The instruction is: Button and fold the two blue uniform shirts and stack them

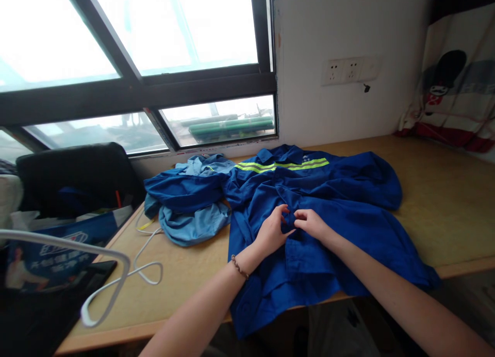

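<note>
Head view: left hand (273,228) and right hand (314,224) pinch the blue jacket (348,202), fingertips (284,210) partly buried in folds.

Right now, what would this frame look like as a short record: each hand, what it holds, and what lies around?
surface: wooden table
left hand: grip pinched on the front of the blue jacket; bead bracelet on the wrist
right hand: pinches the same fabric, close beside the left
jacket state: spread out, near edge hanging off the table, yellow-green stripes across the top
left of jacket: pile of blue garments
near left: white hanger
wall: socket plate
</note>
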### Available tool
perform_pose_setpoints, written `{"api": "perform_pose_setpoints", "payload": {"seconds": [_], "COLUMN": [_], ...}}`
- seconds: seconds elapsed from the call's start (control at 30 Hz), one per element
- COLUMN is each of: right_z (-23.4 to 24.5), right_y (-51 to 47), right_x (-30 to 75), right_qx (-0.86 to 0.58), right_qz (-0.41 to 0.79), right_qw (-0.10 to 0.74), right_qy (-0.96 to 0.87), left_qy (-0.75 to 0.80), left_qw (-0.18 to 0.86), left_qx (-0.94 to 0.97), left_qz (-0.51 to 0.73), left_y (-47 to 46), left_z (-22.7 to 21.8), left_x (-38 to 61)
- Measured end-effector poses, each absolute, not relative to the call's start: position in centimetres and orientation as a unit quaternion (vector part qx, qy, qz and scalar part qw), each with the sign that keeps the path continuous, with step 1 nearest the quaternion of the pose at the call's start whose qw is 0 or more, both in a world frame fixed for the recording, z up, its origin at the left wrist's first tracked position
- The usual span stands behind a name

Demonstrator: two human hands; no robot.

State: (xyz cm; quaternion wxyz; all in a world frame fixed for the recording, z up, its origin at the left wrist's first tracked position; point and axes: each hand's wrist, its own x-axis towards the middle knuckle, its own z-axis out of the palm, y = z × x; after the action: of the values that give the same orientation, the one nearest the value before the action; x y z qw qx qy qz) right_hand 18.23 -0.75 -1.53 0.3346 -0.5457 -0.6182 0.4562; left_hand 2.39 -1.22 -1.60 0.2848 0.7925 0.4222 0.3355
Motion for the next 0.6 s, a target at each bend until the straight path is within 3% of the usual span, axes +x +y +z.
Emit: {"api": "perform_pose_setpoints", "payload": {"seconds": [0.2, 0.5, 0.6], "right_z": [1.0, 2.3, 2.3], "right_y": [-0.5, -1.2, -1.3], "right_x": [20.4, 21.9, 21.9], "right_qx": [-0.49, -0.38, -0.366], "right_qz": [0.656, 0.765, 0.764], "right_qw": [0.425, 0.307, 0.313], "right_qy": [-0.386, -0.419, -0.429], "left_qy": [0.421, 0.406, 0.412], "left_qw": [0.239, 0.205, 0.202], "left_qx": [0.822, 0.845, 0.84], "left_qz": [0.301, 0.283, 0.289], "left_y": [-0.7, -0.5, -0.6], "left_z": [-2.1, -2.2, -2.1], "left_x": [1.9, 1.8, 1.8]}}
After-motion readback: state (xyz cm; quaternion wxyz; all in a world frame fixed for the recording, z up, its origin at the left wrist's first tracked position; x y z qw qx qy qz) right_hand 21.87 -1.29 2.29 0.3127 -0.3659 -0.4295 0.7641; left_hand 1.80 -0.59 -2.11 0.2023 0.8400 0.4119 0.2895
